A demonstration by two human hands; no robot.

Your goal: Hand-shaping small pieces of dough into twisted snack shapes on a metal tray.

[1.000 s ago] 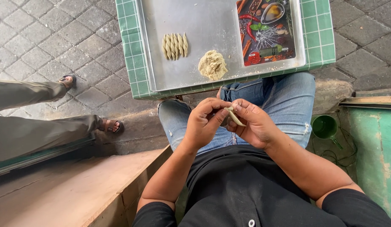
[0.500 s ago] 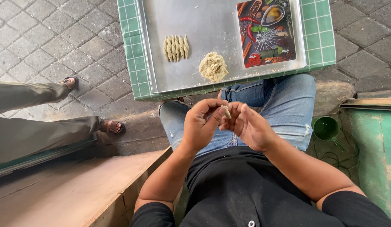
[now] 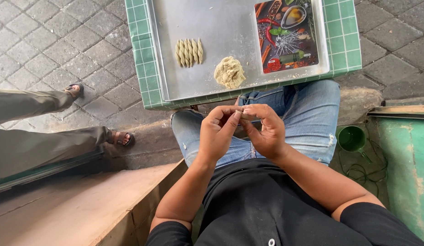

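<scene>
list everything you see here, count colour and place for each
metal tray: 1, silver, on the green table
table: 1, green checked, above the knees
twisted dough sticks: about 6, pale yellow, in a row on tray's left
dough lump: 1, beige, tray's front middle
picture board: 1, multicoloured, tray's right
cup: 1, green, on ground at right
another person's legs: 2, grey trousers, sandals, at left
dough piece: 1, small, between both hands' fingertips
left hand: pinching dough piece
right hand: pinching dough piece
</scene>
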